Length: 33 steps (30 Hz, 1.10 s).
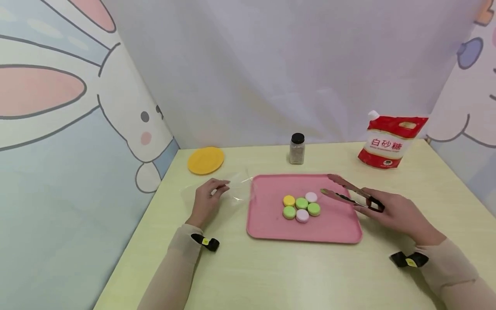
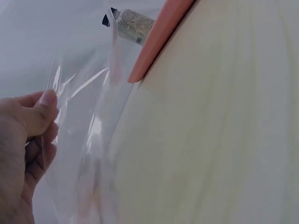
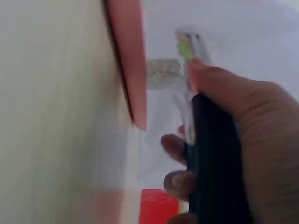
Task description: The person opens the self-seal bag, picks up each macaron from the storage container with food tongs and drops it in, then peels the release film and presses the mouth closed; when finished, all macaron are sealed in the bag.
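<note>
Landmark: pink tray (image 1: 267, 226), flat on a pale wood-toned table (image 1: 271, 275). On the tray, near its middle: six macarons (image 1: 302, 203) in a close cluster, one yellow, three green, two lilac. Left of the tray: left hand (image 1: 210, 199), thumb and fingers pinching a clear plastic bag (image 1: 241, 189); loose film across the gap to the tray's left rim, overlapping that rim in the head view; contact with the rim impossible to tell. At the tray's right side: right hand (image 1: 399, 211), grasping metal tongs (image 1: 350, 186) by dark handles; tong arms spread, tips above the tray's right part, to the right of the macarons and apart from them. Just behind the tray: clear jar (image 1: 297, 153) with black lid and speckled contents, upright. Behind and right of the tray: red-and-white sugar pouch (image 1: 387, 144) with white spout, standing. Behind and left: yellow plate (image 1: 206, 160). Farther behind the tray: pale backdrop (image 1: 263, 73). In the left wrist view: jar partly masked by bag film and tray rim. In the blurred right wrist view: jar partly masked by tongs and thumb.
</note>
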{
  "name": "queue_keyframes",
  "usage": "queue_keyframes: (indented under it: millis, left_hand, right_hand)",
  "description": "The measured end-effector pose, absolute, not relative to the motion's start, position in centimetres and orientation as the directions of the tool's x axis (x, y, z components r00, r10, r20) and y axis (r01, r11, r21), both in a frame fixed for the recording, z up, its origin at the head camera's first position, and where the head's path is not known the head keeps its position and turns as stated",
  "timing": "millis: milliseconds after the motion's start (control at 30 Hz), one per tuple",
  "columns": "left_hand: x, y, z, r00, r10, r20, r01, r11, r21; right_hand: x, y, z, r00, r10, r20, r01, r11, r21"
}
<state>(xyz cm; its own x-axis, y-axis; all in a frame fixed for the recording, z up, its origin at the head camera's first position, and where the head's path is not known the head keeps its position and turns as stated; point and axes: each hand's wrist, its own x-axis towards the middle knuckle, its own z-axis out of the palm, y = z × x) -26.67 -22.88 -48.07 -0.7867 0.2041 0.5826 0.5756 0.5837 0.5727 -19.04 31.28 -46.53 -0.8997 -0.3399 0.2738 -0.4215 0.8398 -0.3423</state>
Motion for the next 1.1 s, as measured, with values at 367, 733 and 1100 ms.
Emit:
queue_keyframes:
  millis: [367,733,1100]
  left_hand:
    - [-27.2,-22.0,-48.1,-0.629,0.279,0.726,0.746,0.482,0.460]
    - [-26.6,-21.0,-49.3,-0.649,0.295,0.702,0.740,0.459,0.492]
    - [-26.3,-21.3,-49.3,-0.652,0.291,0.700,0.735,0.468,0.491]
  right_hand:
    - [-22.8,23.5,-41.9,-0.811,-0.579,0.086,-0.581,0.781,-0.227]
    - [-23.4,21.8,-41.7,-0.782,-0.623,-0.006,-0.606,0.762,-0.229]
    - [-24.0,22.4,-41.1,-0.802,-0.596,0.029,-0.588,0.781,-0.212]
